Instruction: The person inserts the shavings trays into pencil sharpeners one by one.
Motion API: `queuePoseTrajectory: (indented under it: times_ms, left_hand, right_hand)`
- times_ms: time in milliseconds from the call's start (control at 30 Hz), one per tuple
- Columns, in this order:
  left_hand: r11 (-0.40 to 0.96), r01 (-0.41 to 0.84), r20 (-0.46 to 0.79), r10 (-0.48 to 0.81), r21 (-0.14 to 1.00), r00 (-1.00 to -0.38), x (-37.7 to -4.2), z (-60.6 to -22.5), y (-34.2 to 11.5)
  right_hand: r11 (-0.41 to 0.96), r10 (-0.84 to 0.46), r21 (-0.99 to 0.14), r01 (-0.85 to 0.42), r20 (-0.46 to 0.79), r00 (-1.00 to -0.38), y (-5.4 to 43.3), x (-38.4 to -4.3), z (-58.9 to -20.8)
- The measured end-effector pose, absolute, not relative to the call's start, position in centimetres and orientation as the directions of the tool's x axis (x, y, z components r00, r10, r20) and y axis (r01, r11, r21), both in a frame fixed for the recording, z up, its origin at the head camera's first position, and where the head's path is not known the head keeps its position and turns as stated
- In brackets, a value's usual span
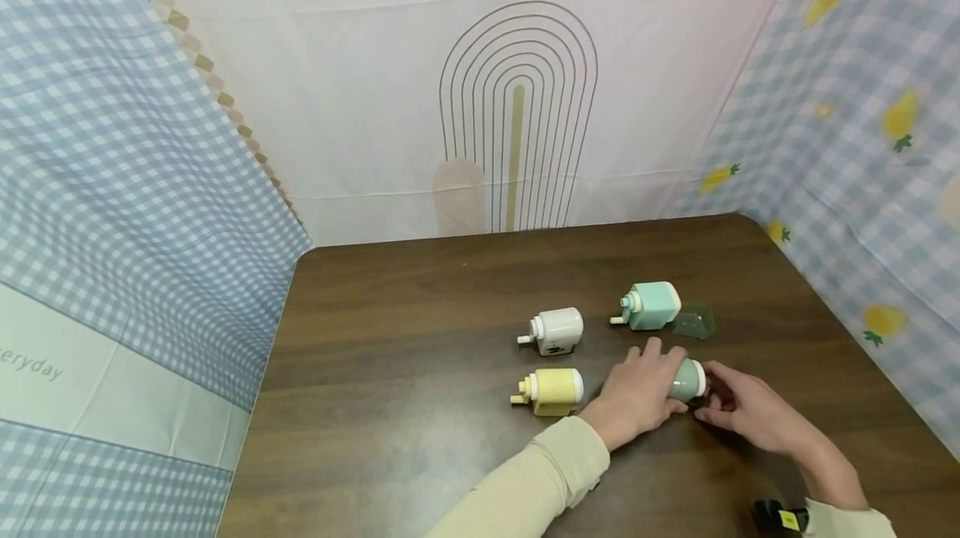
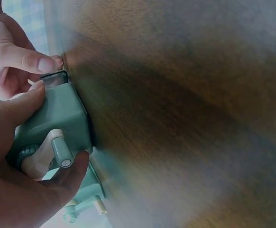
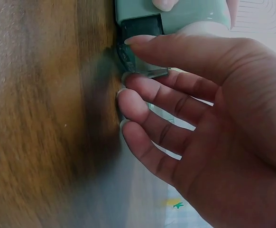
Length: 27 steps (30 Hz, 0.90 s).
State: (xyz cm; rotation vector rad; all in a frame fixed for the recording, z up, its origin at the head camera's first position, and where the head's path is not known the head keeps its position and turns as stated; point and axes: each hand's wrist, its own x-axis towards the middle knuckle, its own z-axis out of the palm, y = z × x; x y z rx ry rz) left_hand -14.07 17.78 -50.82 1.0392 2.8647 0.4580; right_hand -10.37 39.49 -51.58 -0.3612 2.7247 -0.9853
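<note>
- The green sharpener (image 1: 686, 381) lies between the two hands, low over the table (image 1: 390, 371); whether its base touches the wood is hard to tell.
- Its long axis runs from the left hand (image 1: 637, 384) across to the right hand (image 1: 753, 409), the white end cap (image 1: 701, 379) facing the right hand and the crank (image 2: 62, 149) on the left hand's side.
- A dark see-through tray (image 3: 142, 42) juts from the base toward the right hand; how much of it sits inside does not show.
- The left hand is nearer the body and grips it, thumb on one side and fingers round the other.
- The right hand is nearer the tray and pinches it narrowly, thumb against fingers, the other fingers loosely bent.
- The yellow sharpener (image 1: 557, 390) stands left of the left hand, the white sharpener (image 1: 558, 331) farther out beyond it.
- The teal sharpener (image 1: 652, 304) and a loose tray (image 1: 694, 321) lie beyond both hands.
</note>
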Motion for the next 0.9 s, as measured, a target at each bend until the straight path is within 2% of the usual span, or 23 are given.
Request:
queuePoseTrajectory:
  times_ms: [367, 600, 900]
  left_hand:
    - [0.723, 0.619, 0.04, 0.64, 0.307, -0.767, -14.29, -51.08, 17.85]
    - [0.729, 0.621, 0.052, 0.636, 0.286, -0.77, -14.93, -50.63, 17.63]
    - [0.723, 0.627, 0.043, 0.645, 0.291, -0.763, -14.3, -50.93, 17.75]
  right_hand:
    - [0.742, -0.3, -0.648, -0.173, -0.09, -0.95, 39.39, -10.28, -51.57]
    - [0.729, -0.332, -0.645, -0.228, -0.041, -0.942, 39.37, -11.03, -51.46]
    - [0.723, -0.33, -0.668, -0.177, -0.109, -0.938, 39.64, -10.69, -51.7]
